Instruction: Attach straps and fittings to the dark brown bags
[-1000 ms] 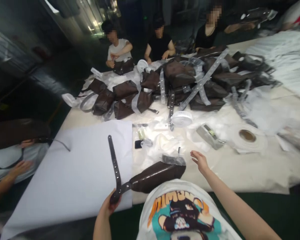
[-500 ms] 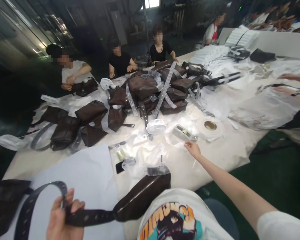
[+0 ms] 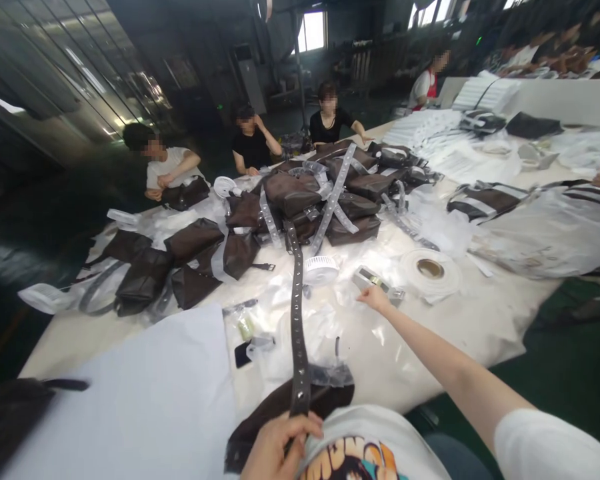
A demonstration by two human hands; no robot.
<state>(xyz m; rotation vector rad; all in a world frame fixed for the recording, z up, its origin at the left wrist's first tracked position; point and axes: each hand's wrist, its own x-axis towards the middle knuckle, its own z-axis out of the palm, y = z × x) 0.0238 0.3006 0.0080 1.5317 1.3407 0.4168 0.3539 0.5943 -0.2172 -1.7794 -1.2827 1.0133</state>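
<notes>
My left hand is closed round the near end of a dark studded strap at the bottom middle. From there the strap runs up across the view towards the bag pile. A dark brown bag lies by my left hand against the table's near edge, partly covered by the hand and strap. My right hand reaches out to a small grey tape dispenser, fingertips pinched together at its near side. Anything between those fingertips is too small to make out.
A heap of dark brown bags with plastic-wrapped straps fills the table's middle. A white roll, a phone, white paper and a white fan lie nearby. Several people sit or stand around, one handling a plastic bag.
My left hand has moved right from the lower left, and the strap now stretches forward instead of looping leftward. My right hand has shifted slightly left along the dispenser. The camera view has tilted up.
</notes>
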